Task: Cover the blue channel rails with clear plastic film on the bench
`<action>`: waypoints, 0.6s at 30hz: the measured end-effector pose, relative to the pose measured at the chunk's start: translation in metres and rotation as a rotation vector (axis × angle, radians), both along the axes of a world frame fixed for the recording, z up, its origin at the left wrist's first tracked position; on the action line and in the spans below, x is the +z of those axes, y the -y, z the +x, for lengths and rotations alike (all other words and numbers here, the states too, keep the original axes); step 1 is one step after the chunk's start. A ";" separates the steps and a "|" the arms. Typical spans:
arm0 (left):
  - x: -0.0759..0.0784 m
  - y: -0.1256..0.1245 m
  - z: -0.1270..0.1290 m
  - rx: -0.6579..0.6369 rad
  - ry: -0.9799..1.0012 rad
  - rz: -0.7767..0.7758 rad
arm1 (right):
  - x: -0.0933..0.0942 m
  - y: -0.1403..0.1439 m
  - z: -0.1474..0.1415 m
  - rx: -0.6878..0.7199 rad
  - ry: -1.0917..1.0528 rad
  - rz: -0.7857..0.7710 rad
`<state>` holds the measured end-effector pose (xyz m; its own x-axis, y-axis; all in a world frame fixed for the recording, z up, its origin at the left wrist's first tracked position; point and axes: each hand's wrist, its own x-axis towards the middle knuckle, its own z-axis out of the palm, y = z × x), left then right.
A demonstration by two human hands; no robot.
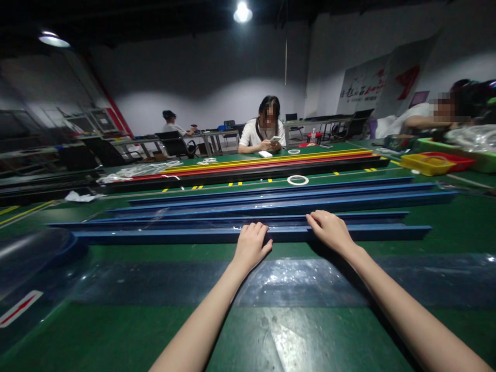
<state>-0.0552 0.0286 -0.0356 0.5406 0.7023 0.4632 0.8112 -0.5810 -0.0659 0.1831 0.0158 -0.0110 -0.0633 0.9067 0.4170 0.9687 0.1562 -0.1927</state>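
Note:
A long blue channel strip (163,237) lies across the green table in front of me, its inside shiny as if lined with clear film. My left hand (252,245) has its fingers curled over the near wall of this strip, the thumb resting just to the right. Further right, my right hand (331,231) is closed at the strip's far rim, fingertips bent down; whether film is pinched there too is hidden. Behind it lie more blue channel strips (287,204). Nearer to me, a wide band of clear plastic film (290,281) stretches flat across the table.
At left sits a large roll of clear film (34,253) with a red-and-white label (21,308). Further back are yellow, red and black strips (271,163), a tape ring (297,180) and a yellow tray (426,164). A person (267,129) sits opposite with a phone.

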 end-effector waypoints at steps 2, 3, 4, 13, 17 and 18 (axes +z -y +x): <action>0.000 0.000 0.000 0.002 -0.002 0.002 | 0.000 0.001 -0.002 -0.018 0.001 0.000; 0.000 -0.001 0.000 0.003 -0.004 0.004 | 0.000 0.001 -0.003 -0.020 0.002 -0.001; -0.001 -0.001 0.000 0.003 -0.005 0.006 | 0.000 0.001 -0.004 -0.020 0.002 0.000; -0.001 -0.001 0.000 -0.006 -0.006 0.020 | -0.008 0.001 -0.016 -0.003 0.073 -0.006; -0.001 -0.001 0.000 -0.015 -0.001 0.023 | -0.011 0.000 -0.017 0.004 0.096 0.002; -0.002 -0.001 0.000 -0.014 0.001 0.025 | -0.012 0.000 -0.016 0.009 0.097 0.011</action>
